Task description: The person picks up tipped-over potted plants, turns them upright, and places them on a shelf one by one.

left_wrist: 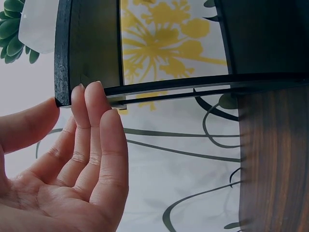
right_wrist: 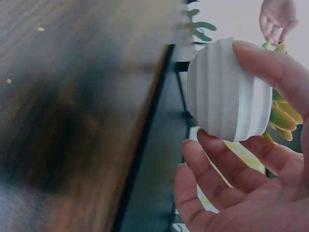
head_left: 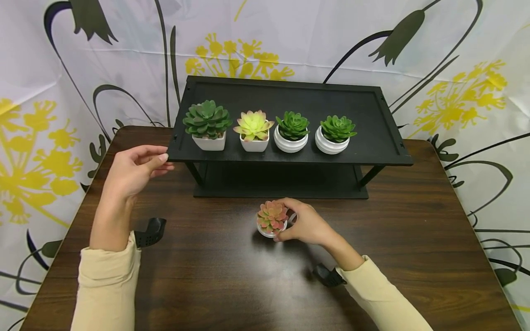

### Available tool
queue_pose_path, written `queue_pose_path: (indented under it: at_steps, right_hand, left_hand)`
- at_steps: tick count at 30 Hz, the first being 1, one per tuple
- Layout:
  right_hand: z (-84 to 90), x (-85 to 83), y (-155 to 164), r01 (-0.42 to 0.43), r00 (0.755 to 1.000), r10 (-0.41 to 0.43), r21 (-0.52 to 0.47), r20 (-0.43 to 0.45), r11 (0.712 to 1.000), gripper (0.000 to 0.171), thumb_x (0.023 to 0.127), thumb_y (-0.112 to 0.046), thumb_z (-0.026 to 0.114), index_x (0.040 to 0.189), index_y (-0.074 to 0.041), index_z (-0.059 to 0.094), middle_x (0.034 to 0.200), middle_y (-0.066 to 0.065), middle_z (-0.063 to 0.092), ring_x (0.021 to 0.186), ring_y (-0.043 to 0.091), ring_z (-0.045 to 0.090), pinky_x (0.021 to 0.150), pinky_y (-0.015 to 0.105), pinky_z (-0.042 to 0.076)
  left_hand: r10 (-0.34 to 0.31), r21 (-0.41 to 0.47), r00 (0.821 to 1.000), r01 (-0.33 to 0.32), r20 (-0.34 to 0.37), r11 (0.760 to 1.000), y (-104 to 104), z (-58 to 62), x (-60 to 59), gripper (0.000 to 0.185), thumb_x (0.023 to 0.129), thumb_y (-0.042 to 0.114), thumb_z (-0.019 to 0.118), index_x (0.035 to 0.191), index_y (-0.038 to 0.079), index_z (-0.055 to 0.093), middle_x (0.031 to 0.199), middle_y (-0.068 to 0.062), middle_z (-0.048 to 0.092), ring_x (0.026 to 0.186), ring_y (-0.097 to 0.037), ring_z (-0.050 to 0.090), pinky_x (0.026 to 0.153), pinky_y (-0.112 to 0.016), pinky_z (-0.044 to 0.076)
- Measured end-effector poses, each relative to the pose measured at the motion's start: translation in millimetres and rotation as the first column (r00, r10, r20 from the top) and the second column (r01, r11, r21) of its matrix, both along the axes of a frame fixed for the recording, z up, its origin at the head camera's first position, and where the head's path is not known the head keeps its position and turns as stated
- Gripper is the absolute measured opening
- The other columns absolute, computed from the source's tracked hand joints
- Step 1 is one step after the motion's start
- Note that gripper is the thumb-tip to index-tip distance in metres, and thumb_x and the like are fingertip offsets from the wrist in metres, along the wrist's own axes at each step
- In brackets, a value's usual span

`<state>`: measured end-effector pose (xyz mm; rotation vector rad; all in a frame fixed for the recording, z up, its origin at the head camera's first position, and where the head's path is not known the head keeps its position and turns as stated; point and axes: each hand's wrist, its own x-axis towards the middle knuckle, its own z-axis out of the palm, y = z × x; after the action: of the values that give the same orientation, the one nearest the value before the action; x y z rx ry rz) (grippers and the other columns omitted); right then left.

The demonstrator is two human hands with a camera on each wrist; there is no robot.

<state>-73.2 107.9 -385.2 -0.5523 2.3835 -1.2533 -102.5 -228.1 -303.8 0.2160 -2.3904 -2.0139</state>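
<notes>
My right hand (head_left: 308, 224) grips a potted succulent (head_left: 272, 216) with orange-pink leaves, thumb on one side of its pot and fingertips on the other. In the right wrist view its round, ribbed white pot (right_wrist: 227, 92) is held up off the tabletop. My left hand (head_left: 130, 170) pinches the front left corner of a black two-tier shelf (head_left: 290, 99). The left wrist view has the thumb at the upper board's edge and the fingertips (left_wrist: 97, 99) against its underside. Along the upper board stand a dark green succulent (head_left: 208, 120), a yellow-green one (head_left: 254, 130) and two bright green ones (head_left: 292, 131).
The shelf's lower board (head_left: 281, 181) rests on a dark brown wooden table (head_left: 207, 276). Behind it hangs a white cloth (head_left: 310, 41) printed with yellow and grey flowers. A black wrist camera (head_left: 151, 232) juts from the left sleeve, another (head_left: 328, 276) from the right.
</notes>
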Motion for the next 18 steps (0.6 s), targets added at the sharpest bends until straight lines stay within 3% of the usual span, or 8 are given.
queue_pose_path:
  at_steps: [8,18]
  right_hand:
    - [20.4,2.8,10,0.016,1.0,-0.016,0.017,-0.021,1.0,0.065,0.06,-0.013,0.084,0.119,-0.012,0.056,0.093,-0.003,0.057,0.086,0.019,0.052,0.069,0.029,0.047]
    - [38.7,3.9,24,0.078,0.996,-0.077,0.026,-0.051,0.997,0.065,0.059,-0.013,0.084,0.118,-0.013,0.057,0.093,-0.003,0.058,0.085,0.016,0.052,0.072,0.033,0.047]
  left_hand:
    - [-0.001,-0.051,1.0,0.001,-0.002,0.999,-2,-2.3,-1.4,0.011,0.089,0.003,0.057,0.1,0.001,0.057,0.069,0.012,0.065,0.064,-0.002,0.064,0.061,-0.014,0.053]
    - [-0.005,-0.014,1.0,0.005,-0.005,1.0,-1,-2.1,-1.3,0.011,0.089,0.002,0.057,0.1,0.0,0.057,0.07,0.009,0.066,0.064,-0.003,0.064,0.061,-0.014,0.053]
